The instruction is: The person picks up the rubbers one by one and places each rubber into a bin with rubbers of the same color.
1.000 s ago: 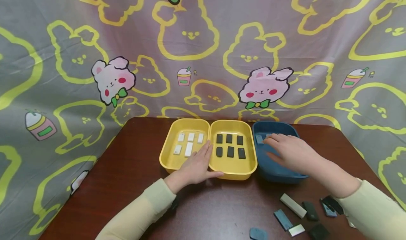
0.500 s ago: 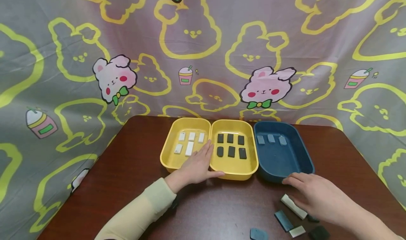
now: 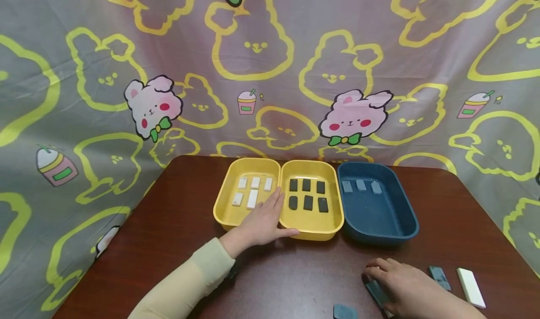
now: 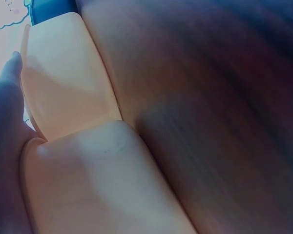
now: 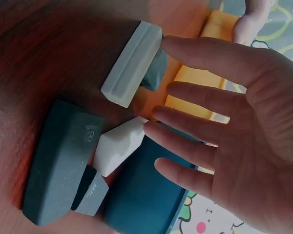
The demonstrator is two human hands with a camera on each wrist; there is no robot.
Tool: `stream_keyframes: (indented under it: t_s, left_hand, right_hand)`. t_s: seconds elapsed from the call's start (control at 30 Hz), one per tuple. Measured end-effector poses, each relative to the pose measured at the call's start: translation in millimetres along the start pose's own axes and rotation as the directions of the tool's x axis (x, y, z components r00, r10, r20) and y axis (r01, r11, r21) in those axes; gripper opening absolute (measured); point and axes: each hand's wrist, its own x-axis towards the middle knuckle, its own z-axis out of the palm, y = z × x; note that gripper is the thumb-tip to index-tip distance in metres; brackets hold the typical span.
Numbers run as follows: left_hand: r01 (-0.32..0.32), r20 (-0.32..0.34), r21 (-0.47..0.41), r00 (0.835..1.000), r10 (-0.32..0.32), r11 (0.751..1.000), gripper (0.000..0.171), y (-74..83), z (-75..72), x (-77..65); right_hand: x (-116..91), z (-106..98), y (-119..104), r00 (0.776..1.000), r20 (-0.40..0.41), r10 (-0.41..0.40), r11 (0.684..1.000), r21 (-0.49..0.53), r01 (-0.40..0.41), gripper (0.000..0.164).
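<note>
My left hand [image 3: 261, 223] rests where the two yellow bins meet, its fingers straight and its thumb along the front of the middle bin [image 3: 310, 235]. My right hand [image 3: 401, 284] is low over small rectangular blocks on the table, beside a blue block [image 3: 377, 293]. In the right wrist view its fingers are fairly straight and spread, with the thumb tip close to a long white block [image 5: 132, 63] and a bluish block [image 5: 156, 73]. No block is seen held. The palm hides several blocks in the head view.
White blocks [image 3: 252, 198] lie in the left yellow bin [image 3: 216, 209], dark ones [image 3: 308, 202] in the middle. The blue bin [image 3: 415, 225] holds three bluish blocks [image 3: 361, 185]. On the table are a flat blue block [image 3: 344, 311], a white block [image 3: 471, 288] and another blue block [image 3: 438, 278].
My right hand has come back from inside the blue bin to the blocks on the table, uncovering three blocks in that bin. My left hand has stayed in place.
</note>
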Motion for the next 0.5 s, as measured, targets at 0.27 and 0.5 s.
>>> stream_keyframes:
  t_s: [0.27, 0.5]
  left_hand:
    - [0.007, 0.005, 0.014, 1.0, -0.007, 1.0, 0.113, -0.6, -0.2, 0.8]
    - [0.006, 0.001, 0.016, 1.0, -0.006, 1.0, 0.112, 0.1, 0.8, 0.4]
  right_hand:
    - [4.0, -1.5, -0.8, 1.0, -0.005, 0.011, 1.0, 0.005, -0.011, 0.045]
    - [8.7, -0.1, -3.7, 0.994, 0.065, 0.084, 0.991, 0.096, -0.09, 0.035]
